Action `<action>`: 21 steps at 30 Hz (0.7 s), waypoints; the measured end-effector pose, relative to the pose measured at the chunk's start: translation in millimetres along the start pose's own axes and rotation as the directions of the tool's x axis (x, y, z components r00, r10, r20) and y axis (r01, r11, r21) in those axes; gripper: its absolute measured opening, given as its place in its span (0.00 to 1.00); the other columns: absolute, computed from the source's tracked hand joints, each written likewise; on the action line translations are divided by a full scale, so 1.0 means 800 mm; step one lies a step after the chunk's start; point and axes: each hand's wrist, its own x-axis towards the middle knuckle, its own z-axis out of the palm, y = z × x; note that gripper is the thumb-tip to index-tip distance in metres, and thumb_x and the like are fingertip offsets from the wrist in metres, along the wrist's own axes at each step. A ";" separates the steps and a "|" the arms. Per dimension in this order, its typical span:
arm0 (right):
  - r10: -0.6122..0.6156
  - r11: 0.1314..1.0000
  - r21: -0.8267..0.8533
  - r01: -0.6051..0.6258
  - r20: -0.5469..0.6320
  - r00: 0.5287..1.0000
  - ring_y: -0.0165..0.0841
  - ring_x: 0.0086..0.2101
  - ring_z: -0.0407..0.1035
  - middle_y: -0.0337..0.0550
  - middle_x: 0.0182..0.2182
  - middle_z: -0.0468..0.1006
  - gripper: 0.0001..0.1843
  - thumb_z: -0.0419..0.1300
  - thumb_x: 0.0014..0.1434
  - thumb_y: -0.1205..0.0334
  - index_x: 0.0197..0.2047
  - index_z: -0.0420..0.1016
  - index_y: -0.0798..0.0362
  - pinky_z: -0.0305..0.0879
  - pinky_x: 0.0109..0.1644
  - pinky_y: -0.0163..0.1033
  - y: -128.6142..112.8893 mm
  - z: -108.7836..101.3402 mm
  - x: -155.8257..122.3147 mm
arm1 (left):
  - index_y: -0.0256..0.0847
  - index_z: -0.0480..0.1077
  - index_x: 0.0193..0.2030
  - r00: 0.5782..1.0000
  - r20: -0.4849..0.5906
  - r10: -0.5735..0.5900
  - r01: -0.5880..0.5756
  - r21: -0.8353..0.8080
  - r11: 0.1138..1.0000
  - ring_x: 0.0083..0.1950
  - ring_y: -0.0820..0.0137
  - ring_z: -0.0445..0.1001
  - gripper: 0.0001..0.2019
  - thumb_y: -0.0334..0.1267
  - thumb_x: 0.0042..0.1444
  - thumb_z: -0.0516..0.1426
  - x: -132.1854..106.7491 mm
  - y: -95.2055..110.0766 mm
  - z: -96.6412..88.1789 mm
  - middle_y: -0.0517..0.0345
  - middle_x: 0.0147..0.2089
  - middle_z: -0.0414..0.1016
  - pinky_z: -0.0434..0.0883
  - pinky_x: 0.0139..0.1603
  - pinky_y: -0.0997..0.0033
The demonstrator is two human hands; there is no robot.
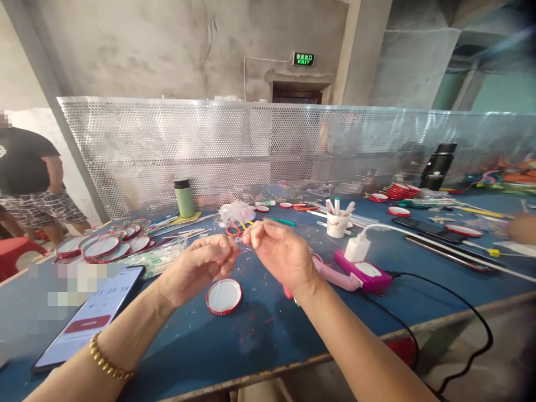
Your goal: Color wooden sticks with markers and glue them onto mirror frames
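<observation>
My left hand (pixel 201 265) and my right hand (pixel 278 251) are raised above the blue table (pixel 234 340), fingertips almost meeting. Both are pinched closed on something thin and pale between them, too small to name; a fine strand hangs from the left fingers. Right below the left hand lies a round white disc with a red rim (pixel 224 296). A pink glue gun (pixel 335 274) lies just right of my right wrist. A gold bead bracelet (pixel 106 360) is on my left wrist.
A phone (pixel 90 321) lies at the left front. Several red-rimmed discs (pixel 103 247) are stacked left, more far right (pixel 397 192). Also present: a green flask (pixel 183 198), a cup of pens (pixel 337 220), a white charger on a pink power strip (pixel 362 265), a black flask (pixel 438 166), a perforated metal screen (pixel 293 151). A person stands at the far left (pixel 29 178).
</observation>
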 end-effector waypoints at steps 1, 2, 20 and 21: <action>0.025 0.999 0.037 -0.026 0.012 1.000 0.34 0.33 0.70 0.39 0.25 0.72 0.10 0.61 0.52 0.55 0.28 0.79 0.49 0.68 0.48 0.44 -0.001 -0.001 0.000 | 0.40 0.69 0.24 1.000 0.000 -0.023 0.023 0.005 1.000 0.26 0.75 0.62 0.12 0.42 0.50 0.65 0.000 -0.001 0.000 0.59 0.29 0.66 0.59 0.30 0.70; 0.055 0.996 0.065 -0.057 0.038 0.998 0.34 0.32 0.70 0.39 0.26 0.73 0.09 0.61 0.53 0.56 0.32 0.82 0.50 0.69 0.48 0.45 -0.001 -0.002 -0.001 | 0.40 0.70 0.26 0.999 -0.001 -0.042 0.042 0.000 0.999 0.26 0.75 0.62 0.12 0.44 0.51 0.65 0.001 -0.003 -0.001 0.60 0.28 0.67 0.59 0.30 0.70; 0.097 0.995 -0.008 -0.098 -0.107 0.990 0.27 0.27 0.71 0.39 0.31 0.79 0.15 0.69 0.51 0.63 0.44 0.84 0.49 0.68 0.29 0.34 0.012 -0.014 0.006 | 0.36 0.74 0.32 0.951 -0.261 0.163 -0.030 0.449 0.893 0.21 0.78 0.63 0.13 0.46 0.56 0.60 0.019 -0.018 -0.024 0.61 0.25 0.70 0.57 0.24 0.74; 0.073 0.997 -0.004 -0.075 -0.141 0.987 0.27 0.27 0.71 0.38 0.31 0.79 0.16 0.69 0.50 0.62 0.44 0.84 0.48 0.68 0.28 0.33 0.009 -0.014 0.007 | 0.37 0.74 0.31 0.941 -0.291 0.173 0.021 0.559 0.829 0.21 0.78 0.63 0.12 0.44 0.57 0.58 0.027 -0.022 -0.025 0.62 0.24 0.70 0.57 0.23 0.74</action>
